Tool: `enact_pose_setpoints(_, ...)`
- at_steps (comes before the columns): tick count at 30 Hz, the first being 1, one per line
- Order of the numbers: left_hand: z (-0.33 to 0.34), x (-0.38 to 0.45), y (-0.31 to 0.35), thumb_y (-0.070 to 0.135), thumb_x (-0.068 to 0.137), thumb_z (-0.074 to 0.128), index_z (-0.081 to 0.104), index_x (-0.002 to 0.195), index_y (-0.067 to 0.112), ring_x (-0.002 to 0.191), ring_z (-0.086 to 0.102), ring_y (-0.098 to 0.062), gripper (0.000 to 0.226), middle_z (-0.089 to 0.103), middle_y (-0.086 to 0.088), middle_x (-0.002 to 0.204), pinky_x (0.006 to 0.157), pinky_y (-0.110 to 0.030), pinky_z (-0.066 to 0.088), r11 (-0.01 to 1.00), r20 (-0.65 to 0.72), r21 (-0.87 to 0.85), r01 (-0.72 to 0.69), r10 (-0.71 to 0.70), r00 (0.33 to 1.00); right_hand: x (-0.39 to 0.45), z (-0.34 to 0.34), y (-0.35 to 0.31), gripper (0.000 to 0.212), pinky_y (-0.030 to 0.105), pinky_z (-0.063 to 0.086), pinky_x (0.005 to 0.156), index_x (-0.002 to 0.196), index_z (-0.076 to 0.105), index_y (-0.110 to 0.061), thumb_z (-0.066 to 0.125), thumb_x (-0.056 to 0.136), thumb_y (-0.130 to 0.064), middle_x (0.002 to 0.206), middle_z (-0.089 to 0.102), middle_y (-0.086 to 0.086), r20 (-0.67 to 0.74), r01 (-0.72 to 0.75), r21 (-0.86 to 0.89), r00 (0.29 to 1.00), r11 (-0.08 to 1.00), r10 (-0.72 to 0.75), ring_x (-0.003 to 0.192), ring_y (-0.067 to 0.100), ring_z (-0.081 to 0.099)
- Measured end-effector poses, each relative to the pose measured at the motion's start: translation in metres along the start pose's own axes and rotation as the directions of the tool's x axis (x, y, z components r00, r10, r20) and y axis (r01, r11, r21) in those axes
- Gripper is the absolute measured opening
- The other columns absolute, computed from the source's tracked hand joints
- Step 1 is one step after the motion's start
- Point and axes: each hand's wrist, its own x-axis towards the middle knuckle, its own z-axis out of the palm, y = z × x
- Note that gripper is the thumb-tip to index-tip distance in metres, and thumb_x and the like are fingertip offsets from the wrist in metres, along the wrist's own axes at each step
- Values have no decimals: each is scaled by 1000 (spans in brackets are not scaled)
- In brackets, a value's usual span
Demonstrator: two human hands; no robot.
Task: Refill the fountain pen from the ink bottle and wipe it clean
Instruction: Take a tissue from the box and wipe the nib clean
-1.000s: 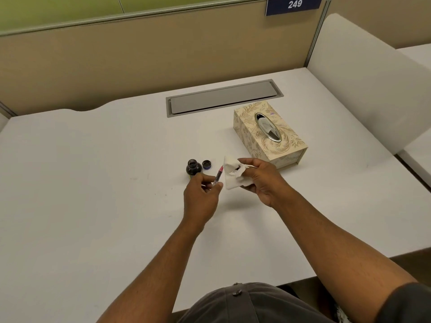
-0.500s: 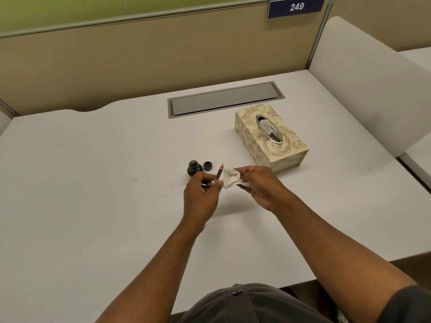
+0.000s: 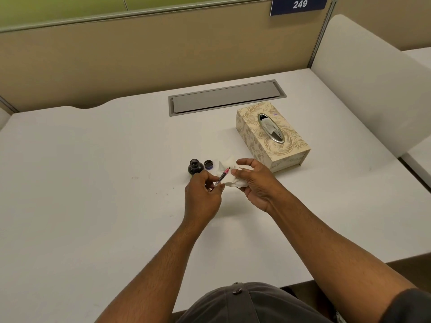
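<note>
Pinched in the left hand [image 3: 202, 194], the pen [image 3: 222, 176] pokes into a tissue [image 3: 229, 173] the right hand [image 3: 255, 183] loosely cups. Ink bottle [image 3: 195, 166] sits uncapped just behind, so filling looks done; wiping's underway, capping's left.

Person seen from the head-worn camera. Both forearms are bare from wrist to above the elbow, with fine dark hair along their upper surfaces. The left hand [image 3: 202, 197] and right hand [image 3: 257, 184] carry no rings, watch or gloves. A dark grey short sleeve [image 3: 411, 307] edges the right upper arm at the lower right corner. Dark grey fabric [image 3: 251, 306] covers the body at bottom centre, bearing a small round metal button [image 3: 237, 292] near its top edge.
</note>
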Motion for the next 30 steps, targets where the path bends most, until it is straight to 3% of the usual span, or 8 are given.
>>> enact_pose_setpoints(3,0,-1,-6,2,81,68,60,83,10,76,53,-11,12,55,3,86,61,-13,37,950,-95,185,-250,271,958,-1,4,2,36,31,58,76,117,55,-9,62,86,10,112,66,22,-5,-40,45,999,998,40,90,26,67)
enact_pose_setpoints(7,-1,2,-13,-10,76,65,61,77,2,73,52,-25,13,56,-12,81,54,-29,40,700,-85,543,-464,595,799,-2,9,-2,36,27,59,68,120,55,-2,60,87,11,116,64,23,-10,-92,65,996,994,92,88,25,66)
enact_pose_setpoints(12,-5,3,-18,-11,79,52,62,77,1,64,46,-26,16,57,-14,78,57,-28,32,565,-75,655,-502,709,701,-3,10,-4,30,26,61,66,118,57,5,54,90,12,110,66,22,37,-191,144,982,971,187,87,25,67)
enact_pose_setpoints(16,-8,2,-19,-3,89,35,59,72,3,61,43,-26,31,57,-13,74,57,-29,28,518,-62,665,-538,756,652,-9,11,-7,17,28,60,62,92,67,6,51,90,13,90,69,20,64,-275,217,961,937,268,76,24,68)
enact_pose_setpoints(20,-11,3,-22,3,98,17,58,71,3,62,42,-26,50,57,-14,73,54,-31,33,480,-54,667,-570,794,606,-12,9,-9,36,28,59,63,67,74,6,49,92,12,72,73,17,119,-327,215,944,920,308,59,21,71)
enact_pose_setpoints(25,-15,10,-34,-14,77,43,58,75,4,63,45,-29,24,57,-14,78,52,-34,37,514,-92,711,-480,745,661,-7,5,-11,18,27,59,60,93,65,4,49,92,11,78,74,15,59,-267,293,964,918,261,63,21,73)
enact_pose_setpoints(28,-14,8,-34,-9,79,57,61,81,4,72,49,-27,13,57,-11,83,57,-34,42,698,-166,570,-433,614,771,0,-1,-8,19,29,58,60,103,64,-9,60,89,3,98,71,10,-12,-165,48,986,985,166,81,20,67)
enact_pose_setpoints(30,-12,5,-25,1,82,65,58,84,10,77,51,-18,10,57,-2,86,63,-24,41,889,-191,297,-350,414,890,0,1,-6,18,29,53,63,97,66,-13,65,87,1,98,70,8,-61,-90,-107,995,990,83,83,19,65)
